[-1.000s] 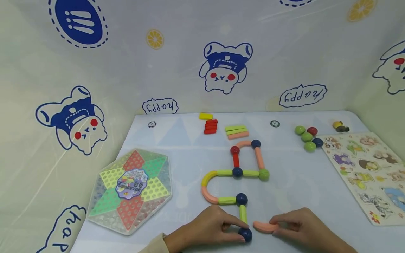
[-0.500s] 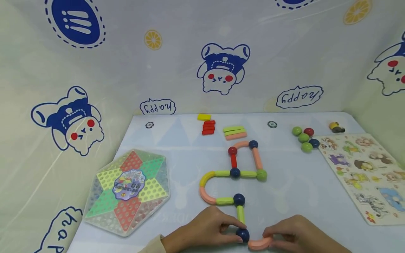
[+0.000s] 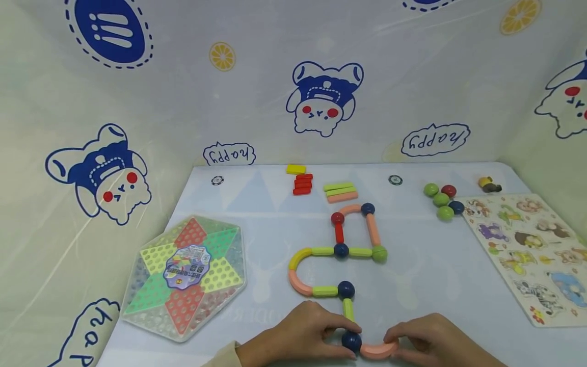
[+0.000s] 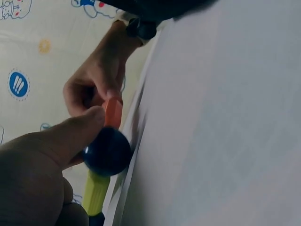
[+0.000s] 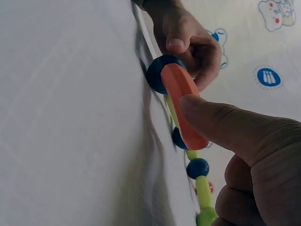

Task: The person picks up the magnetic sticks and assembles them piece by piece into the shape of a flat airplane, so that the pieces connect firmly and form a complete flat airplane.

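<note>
My left hand (image 3: 308, 332) pinches a dark blue ball (image 3: 351, 341) between thumb and forefinger at the near end of a chain of rods and balls. A green rod (image 3: 348, 309) runs from this ball up to another blue ball (image 3: 346, 290). My right hand (image 3: 431, 337) pinches a curved pink rod (image 3: 378, 351) by its right end. The pink rod's left end touches the near blue ball; the right wrist view shows the rod (image 5: 181, 106) against the ball (image 5: 162, 74).
Farther along, the chain forms a bend with a yellow curved rod (image 3: 300, 259) and a closed loop. Loose red rods (image 3: 302, 184), green rods (image 3: 339, 189) and several balls (image 3: 441, 199) lie behind. A hexagonal board (image 3: 185, 278) is at left, a picture board (image 3: 527, 255) at right.
My right hand has brought the curved pink rod left and nearer to me, from apart to touching the blue ball. My left hand stays on that ball.
</note>
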Demonstrator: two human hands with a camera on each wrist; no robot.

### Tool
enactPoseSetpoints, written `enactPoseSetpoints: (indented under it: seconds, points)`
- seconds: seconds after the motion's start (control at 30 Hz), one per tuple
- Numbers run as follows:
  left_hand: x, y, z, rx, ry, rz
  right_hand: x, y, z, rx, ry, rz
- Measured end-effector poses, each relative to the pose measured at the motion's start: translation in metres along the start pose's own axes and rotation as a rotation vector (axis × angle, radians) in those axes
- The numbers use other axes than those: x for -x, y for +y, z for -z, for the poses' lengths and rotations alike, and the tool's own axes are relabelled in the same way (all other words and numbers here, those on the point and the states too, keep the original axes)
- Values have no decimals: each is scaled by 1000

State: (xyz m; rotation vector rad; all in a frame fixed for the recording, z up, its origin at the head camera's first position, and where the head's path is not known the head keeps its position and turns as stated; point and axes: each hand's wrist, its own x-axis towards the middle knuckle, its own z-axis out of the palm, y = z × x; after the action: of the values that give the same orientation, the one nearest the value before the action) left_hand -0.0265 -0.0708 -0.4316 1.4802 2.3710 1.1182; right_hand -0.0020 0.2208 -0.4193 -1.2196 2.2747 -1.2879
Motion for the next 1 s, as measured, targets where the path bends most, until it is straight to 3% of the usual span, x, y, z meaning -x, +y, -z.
enactPoseSetpoints:
  seconds: [0.2,0.4,0.47,0.77,0.87,1.0]
  points:
    - [-3,5,-7,21,-17,9,0,0,0,-4,-10,-21]
    - [-3,8,-9,65,-24,52,4,2,12,-39,-27,-179]
    - [-3,7,-9,82,-29,65,5,6,22,14,30,-238]
    - [0,3,-10,120,-46,80,3,41,80,518,476,-536]
    - [0,3,-10,122,-49,64,1,53,99,590,576,-623]
    - [-1,2,-9,126,-70,61,1,70,121,626,674,-664]
